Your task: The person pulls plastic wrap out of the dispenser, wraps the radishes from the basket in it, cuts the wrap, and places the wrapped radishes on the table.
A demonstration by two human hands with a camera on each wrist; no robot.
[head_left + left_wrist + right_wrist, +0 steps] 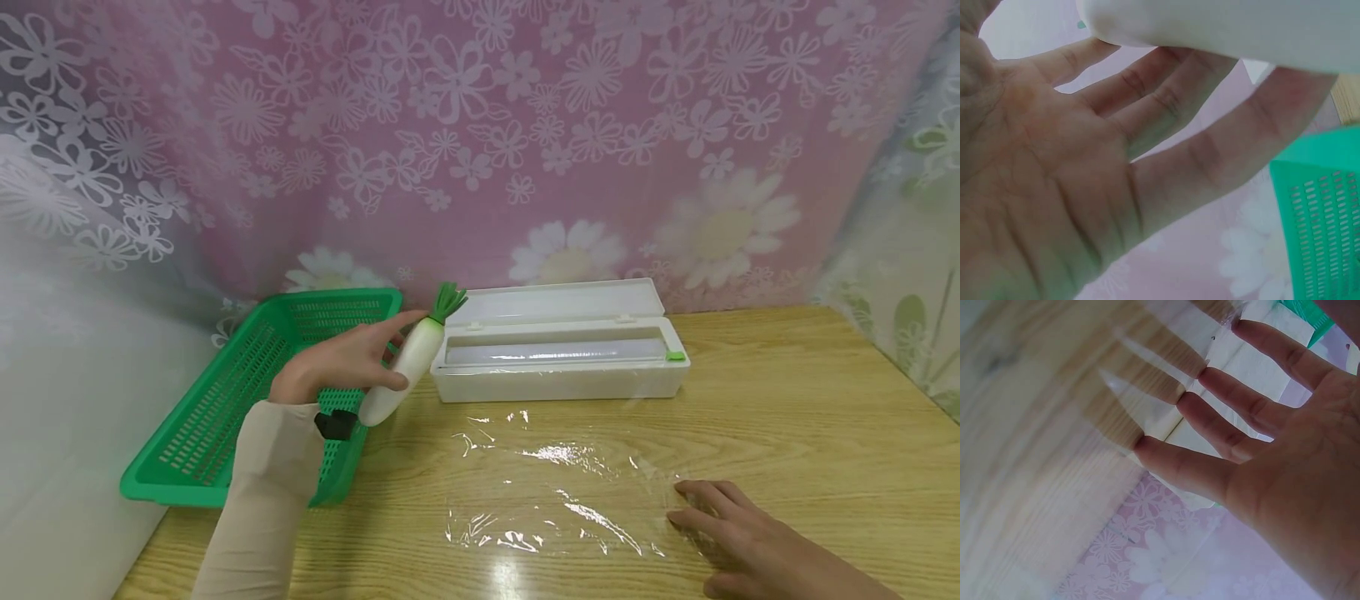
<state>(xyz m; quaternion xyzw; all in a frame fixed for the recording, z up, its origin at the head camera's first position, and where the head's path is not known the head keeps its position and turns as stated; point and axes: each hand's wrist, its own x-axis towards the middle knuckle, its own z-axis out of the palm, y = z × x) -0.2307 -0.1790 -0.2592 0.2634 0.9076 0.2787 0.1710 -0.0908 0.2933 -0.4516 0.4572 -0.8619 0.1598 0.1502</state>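
Note:
A white radish (406,367) with a short green top is held in my left hand (348,358), thumb on its near side and fingers behind it. It hangs tilted over the right edge of the green basket (352,483). In the left wrist view the fingers reach up to the pale radish (1222,25). A sheet of clear plastic wrap (558,500) lies wrinkled and shiny on the table. My right hand (738,537) rests at the sheet's right edge, and the right wrist view shows its fingertips (1147,442) on the film with the fingers extended.
Behind the plastic wrap stands a white wrap dispenser box (555,385), its lid (555,302) raised and a roll (555,350) inside. A small green tab (676,356) sits at its right end. The wooden table (817,400) meets a pink flowered curtain (480,150) at the back.

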